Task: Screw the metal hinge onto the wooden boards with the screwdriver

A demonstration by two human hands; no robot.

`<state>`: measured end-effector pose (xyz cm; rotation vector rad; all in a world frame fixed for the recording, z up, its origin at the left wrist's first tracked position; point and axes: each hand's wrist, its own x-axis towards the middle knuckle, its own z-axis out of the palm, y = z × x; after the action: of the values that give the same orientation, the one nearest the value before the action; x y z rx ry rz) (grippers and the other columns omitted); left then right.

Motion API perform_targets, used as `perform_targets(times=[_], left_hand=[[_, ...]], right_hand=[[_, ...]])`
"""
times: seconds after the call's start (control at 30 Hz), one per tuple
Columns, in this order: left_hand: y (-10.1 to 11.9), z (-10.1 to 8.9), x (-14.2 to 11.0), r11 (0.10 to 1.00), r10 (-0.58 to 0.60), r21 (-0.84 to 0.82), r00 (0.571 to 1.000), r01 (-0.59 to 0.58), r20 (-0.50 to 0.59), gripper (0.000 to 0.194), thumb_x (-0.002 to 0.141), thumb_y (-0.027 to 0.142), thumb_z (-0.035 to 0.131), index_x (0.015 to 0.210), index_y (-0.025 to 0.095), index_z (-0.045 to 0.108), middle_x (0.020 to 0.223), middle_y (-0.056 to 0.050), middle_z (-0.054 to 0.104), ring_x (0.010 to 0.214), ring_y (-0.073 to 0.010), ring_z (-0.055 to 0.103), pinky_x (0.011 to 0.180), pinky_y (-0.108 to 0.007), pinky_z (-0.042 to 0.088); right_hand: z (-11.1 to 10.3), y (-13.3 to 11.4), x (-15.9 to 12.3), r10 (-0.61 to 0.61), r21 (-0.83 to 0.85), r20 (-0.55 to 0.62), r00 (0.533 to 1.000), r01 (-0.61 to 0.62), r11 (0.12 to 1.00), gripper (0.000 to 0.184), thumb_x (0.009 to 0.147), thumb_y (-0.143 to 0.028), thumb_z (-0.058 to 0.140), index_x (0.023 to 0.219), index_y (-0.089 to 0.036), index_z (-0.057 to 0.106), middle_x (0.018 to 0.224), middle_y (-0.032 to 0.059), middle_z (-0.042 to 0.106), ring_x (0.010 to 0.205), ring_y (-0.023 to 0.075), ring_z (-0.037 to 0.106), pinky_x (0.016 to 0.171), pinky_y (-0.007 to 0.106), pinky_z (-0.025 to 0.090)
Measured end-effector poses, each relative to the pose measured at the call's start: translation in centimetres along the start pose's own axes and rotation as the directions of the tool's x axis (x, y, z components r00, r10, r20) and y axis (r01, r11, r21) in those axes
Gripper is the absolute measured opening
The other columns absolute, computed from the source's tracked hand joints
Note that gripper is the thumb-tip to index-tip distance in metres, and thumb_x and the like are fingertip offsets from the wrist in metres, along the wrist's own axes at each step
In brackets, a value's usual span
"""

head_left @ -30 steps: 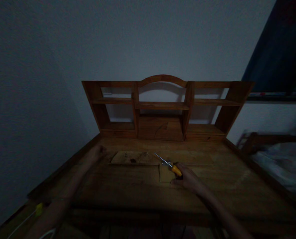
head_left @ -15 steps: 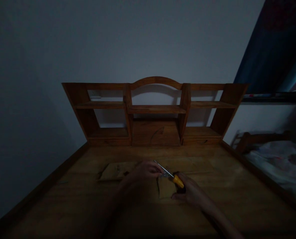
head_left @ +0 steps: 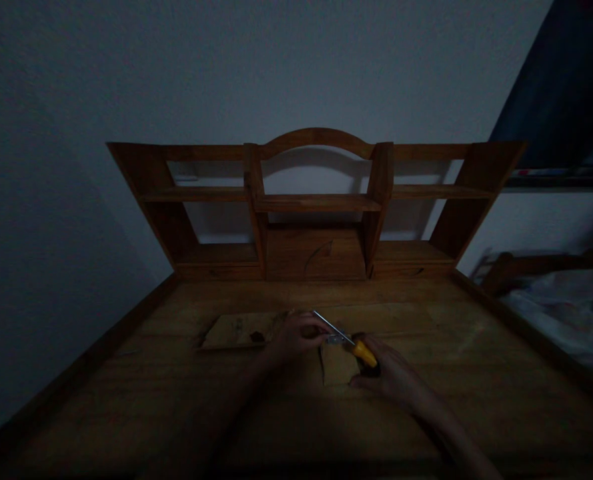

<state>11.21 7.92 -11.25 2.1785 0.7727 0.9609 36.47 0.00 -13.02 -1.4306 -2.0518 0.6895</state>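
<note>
The room is dim. My right hand (head_left: 394, 377) is closed round the yellow handle of a screwdriver (head_left: 365, 352), whose metal shaft points up and left across a small wooden piece (head_left: 337, 365) lying on the wooden desk (head_left: 476, 373). My left hand (head_left: 296, 333) is curled beside the shaft, its fingertips pinched at a small metal part (head_left: 335, 339) by the wooden piece. A longer flat wooden board (head_left: 236, 331) lies just to the left of that hand.
A wooden hutch (head_left: 316, 207) with open shelves and an arched top stands at the back of the desk against a pale wall. A bed with light bedding (head_left: 561, 307) is at the right. A raised rim runs along the desk's left and right sides.
My left hand came from the desk's left side to the middle, beside the screwdriver shaft. The right hand kept its hold on the screwdriver. The camera shifted a little.
</note>
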Motion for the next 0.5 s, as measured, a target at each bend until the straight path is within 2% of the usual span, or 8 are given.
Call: perform_targets(times=[0.3,0.5], left_hand=[[0.64,-0.11,-0.11,0.998,0.050,0.031,0.999,-0.049,-0.009,0.014,0.085,0.022,0.065,0.096,0.019,0.073,0.090,-0.004,0.070,0.082,-0.0152,0.065,0.076,-0.026,0.051],[0.83,0.20,-0.17,0.994,0.102,0.027,0.995,-0.103,0.013,0.016,0.084,0.015,0.062,0.096,0.020,0.072,0.095,-0.004,0.070,0.088,-0.0153,0.065,0.079,-0.026,0.052]], right_hand=[[-0.12,-0.14,0.00,-0.036,0.012,-0.019,0.999,0.036,0.999,0.064,0.067,-0.041,0.080,0.123,-0.021,0.054,0.123,0.0089,0.060,0.109,0.0276,0.058,0.093,0.037,0.045],[-0.12,-0.25,-0.09,-0.055,0.029,-0.036,0.998,0.056,0.998,0.065,0.067,-0.042,0.080,0.123,-0.021,0.055,0.116,0.0067,0.063,0.103,0.0249,0.060,0.089,0.034,0.046]])
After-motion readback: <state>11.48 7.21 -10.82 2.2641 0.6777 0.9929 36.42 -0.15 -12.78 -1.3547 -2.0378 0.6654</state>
